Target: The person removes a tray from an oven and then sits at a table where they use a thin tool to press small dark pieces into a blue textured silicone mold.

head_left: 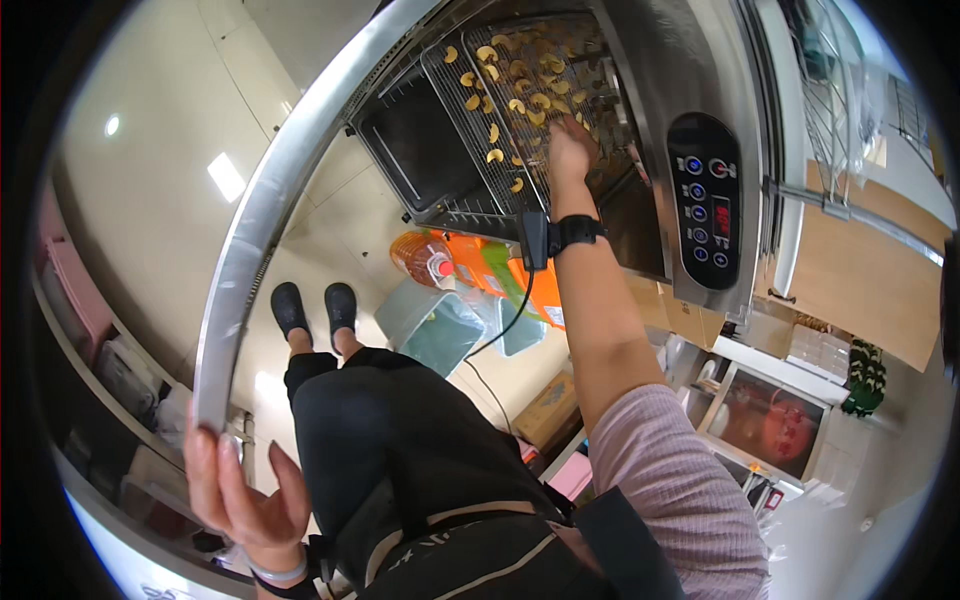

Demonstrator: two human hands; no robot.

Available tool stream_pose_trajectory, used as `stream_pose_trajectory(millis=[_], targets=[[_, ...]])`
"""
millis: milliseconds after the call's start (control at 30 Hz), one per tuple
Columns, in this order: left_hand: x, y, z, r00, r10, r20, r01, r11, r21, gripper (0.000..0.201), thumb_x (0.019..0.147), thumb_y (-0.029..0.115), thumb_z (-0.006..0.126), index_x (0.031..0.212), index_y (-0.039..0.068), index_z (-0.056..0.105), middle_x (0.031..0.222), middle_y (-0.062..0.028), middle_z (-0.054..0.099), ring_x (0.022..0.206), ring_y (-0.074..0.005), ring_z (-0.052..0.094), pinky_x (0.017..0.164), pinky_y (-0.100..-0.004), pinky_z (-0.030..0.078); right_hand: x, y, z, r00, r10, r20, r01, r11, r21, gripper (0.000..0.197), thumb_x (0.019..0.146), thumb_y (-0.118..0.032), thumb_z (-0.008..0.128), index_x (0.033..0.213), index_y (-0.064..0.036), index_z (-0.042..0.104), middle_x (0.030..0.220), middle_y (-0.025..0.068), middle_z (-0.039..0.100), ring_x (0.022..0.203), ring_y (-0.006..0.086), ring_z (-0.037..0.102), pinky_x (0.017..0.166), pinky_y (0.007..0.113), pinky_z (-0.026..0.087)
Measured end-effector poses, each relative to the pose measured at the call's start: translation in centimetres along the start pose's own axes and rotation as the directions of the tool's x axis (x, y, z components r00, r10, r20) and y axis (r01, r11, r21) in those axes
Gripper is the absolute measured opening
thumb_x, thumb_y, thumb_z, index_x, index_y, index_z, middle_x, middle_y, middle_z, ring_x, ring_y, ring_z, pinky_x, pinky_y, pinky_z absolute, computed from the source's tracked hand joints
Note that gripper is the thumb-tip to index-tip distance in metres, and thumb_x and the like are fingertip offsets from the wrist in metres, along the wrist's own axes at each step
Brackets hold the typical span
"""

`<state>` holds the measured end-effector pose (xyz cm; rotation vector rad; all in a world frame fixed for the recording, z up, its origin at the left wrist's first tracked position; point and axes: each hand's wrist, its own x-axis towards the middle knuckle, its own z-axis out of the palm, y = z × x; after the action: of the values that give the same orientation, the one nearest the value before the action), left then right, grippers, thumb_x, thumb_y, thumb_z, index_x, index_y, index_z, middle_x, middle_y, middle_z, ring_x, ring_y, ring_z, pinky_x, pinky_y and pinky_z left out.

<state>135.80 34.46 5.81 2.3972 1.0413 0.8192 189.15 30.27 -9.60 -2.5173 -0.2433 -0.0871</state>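
My right hand (pixel 572 152) reaches into an oven-like metal appliance (pixel 640 60), over a wire rack (pixel 500 150). Pale yellow, crescent-shaped pieces that look like cashews (pixel 541 101) lie scattered across the rack. The fingers of that hand point away and are partly hidden and dim, so I cannot see whether they grip anything. At the lower left my left hand (pixel 250 490) has its fingers apart, the tips against the end of a long curved metal edge (pixel 235 265), apparently the appliance's door. A dark tray or panel (pixel 415 140) sits beside the rack.
A control panel (pixel 709 200) with a lit display is on the appliance's right. Below stand an oil bottle (pixel 425 260), orange packages (pixel 490 262) and translucent bins (pixel 430 322). A cable (pixel 500 335) hangs from my right wrist device. Shelves (pixel 120 400) line the left.
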Motion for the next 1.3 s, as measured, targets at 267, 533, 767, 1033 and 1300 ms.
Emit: stream_pose_trajectory(millis=[267,533,767,1033,1300], targets=[[1.9,5.5,-1.0,0.978,0.033,0.206,0.036,0.946,-0.322,0.052,0.077,-0.005,0.063,0.128,-0.004,0.050,0.119,-0.0212,0.056,0.104,-0.0323,0.058,0.089,-0.0390,0.047,-10.6,6.1,-7.6,0.862,-0.506,0.033,0.507,0.862,0.001,0.027,0.081,-0.013,0.070,0.105,-0.0021,0.069,0.093,0.0144,0.071,0.084,0.0248,0.069,0.075,0.033,0.053],[4.7,11.8,3.6,0.767,0.070,0.638,0.377,0.755,-0.537,0.063,0.082,0.002,0.067,0.139,0.002,0.040,0.125,-0.0172,0.053,0.104,-0.0266,0.064,0.081,-0.0325,0.049,-14.5,18.2,-15.0,0.991,-0.038,0.129,0.012,0.980,0.198,0.025,0.087,-0.015,0.064,0.107,-0.0009,0.068,0.091,0.0130,0.073,0.080,0.0190,0.070,0.076,0.031,0.054],[6.8,16.7,10.2,0.509,0.114,0.853,0.685,0.546,-0.481,0.073,0.087,0.009,0.068,0.145,-0.003,0.025,0.133,-0.0194,0.047,0.118,-0.0253,0.054,0.090,-0.0322,0.049,-10.5,15.0,-20.5,0.989,0.034,0.142,-0.080,0.939,0.334,0.034,0.088,-0.011,0.063,0.119,0.0036,0.060,0.109,0.0147,0.069,0.092,0.0224,0.068,0.080,0.031,0.053],[11.6,24.3,14.2,0.444,0.140,0.885,0.777,0.433,-0.458,0.077,0.089,0.016,0.064,0.147,-0.006,0.019,0.143,-0.0212,0.041,0.130,-0.0274,0.046,0.106,-0.0366,0.037,-9.8,8.7,-22.3,0.853,0.054,0.519,0.013,0.992,-0.124,0.052,0.088,-0.017,0.054,0.136,-0.0032,0.037,0.118,0.0259,0.060,0.108,0.0402,0.060,0.089,0.047,0.049],[13.2,27.3,17.9,0.366,0.146,0.919,0.881,0.264,-0.392,0.068,0.088,0.011,0.062,0.143,-0.006,0.026,0.140,-0.0175,0.043,0.129,-0.0267,0.045,0.108,-0.0392,0.035,-8.6,10.4,-19.2,0.764,0.054,0.642,0.225,0.912,-0.344,0.055,0.090,-0.009,0.038,0.145,-0.0058,0.030,0.133,0.0224,0.053,0.120,0.0358,0.055,0.098,0.045,0.045]])
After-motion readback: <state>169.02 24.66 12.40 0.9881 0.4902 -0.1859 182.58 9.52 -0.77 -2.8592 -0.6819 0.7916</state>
